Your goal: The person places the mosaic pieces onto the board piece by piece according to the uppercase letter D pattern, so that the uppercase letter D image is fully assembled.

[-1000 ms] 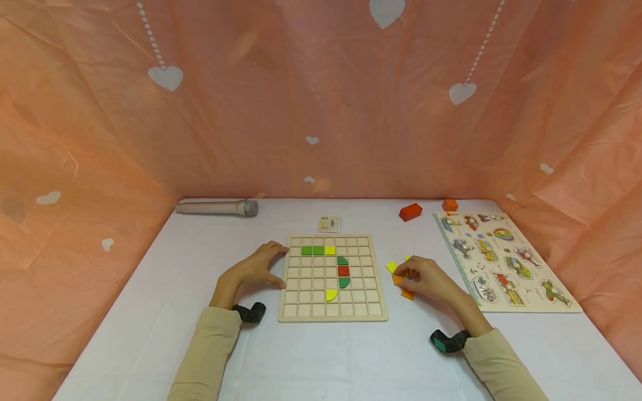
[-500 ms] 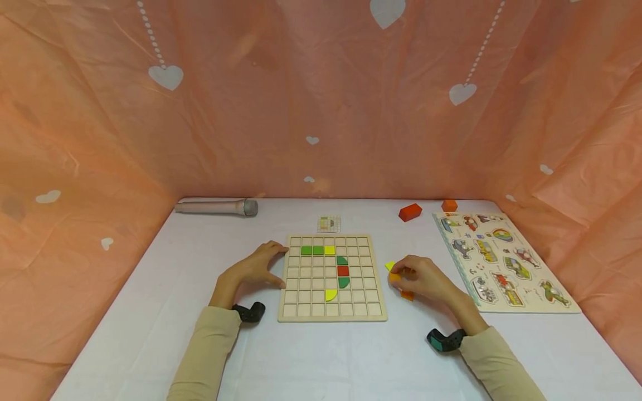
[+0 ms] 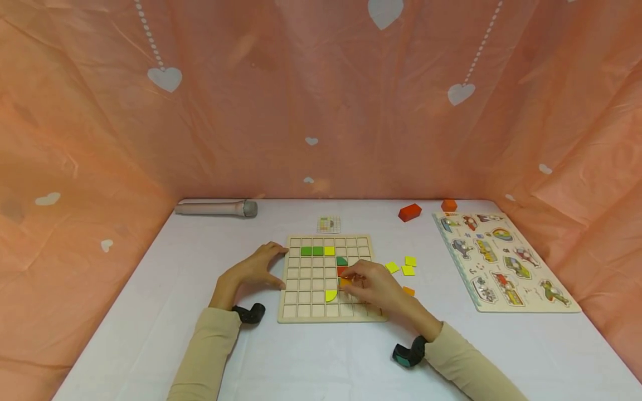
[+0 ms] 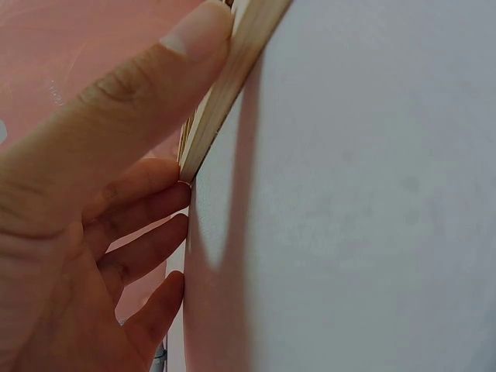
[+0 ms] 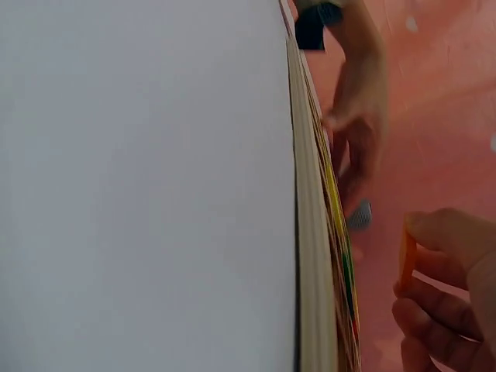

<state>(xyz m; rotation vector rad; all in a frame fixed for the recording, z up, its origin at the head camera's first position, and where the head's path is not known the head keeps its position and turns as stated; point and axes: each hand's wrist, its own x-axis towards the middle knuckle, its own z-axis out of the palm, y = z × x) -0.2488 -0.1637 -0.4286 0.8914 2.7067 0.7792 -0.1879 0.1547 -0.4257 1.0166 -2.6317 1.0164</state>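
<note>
My right hand (image 3: 378,285) is over the right half of the wooden grid board (image 3: 304,311), pinching an orange tile (image 3: 344,282) between thumb and fingers. In the right wrist view this orange tile (image 5: 408,256) stands on edge, raised above the board. My left hand (image 3: 253,264) touches the board's left edge with its thumb and fingertips, the fingers loosely spread. Set in the grid are green square tiles (image 3: 318,251), a yellow square (image 3: 329,251), a yellow quarter-round (image 3: 331,296) and a green quarter-round (image 3: 341,260). The red tile (image 3: 342,271) is partly hidden by my right fingers.
Several yellow tiles (image 3: 408,270) and an orange tile (image 3: 408,291) lie right of the board. Behind it is a small pattern card (image 3: 328,224). A microphone (image 3: 217,209), a red block (image 3: 409,212), an orange block (image 3: 448,205) and a picture puzzle (image 3: 506,262) stand farther out.
My right hand has picked up an orange tile from the loose tiles and moved left with it over the board. My left hand stays at the board's edge.
</note>
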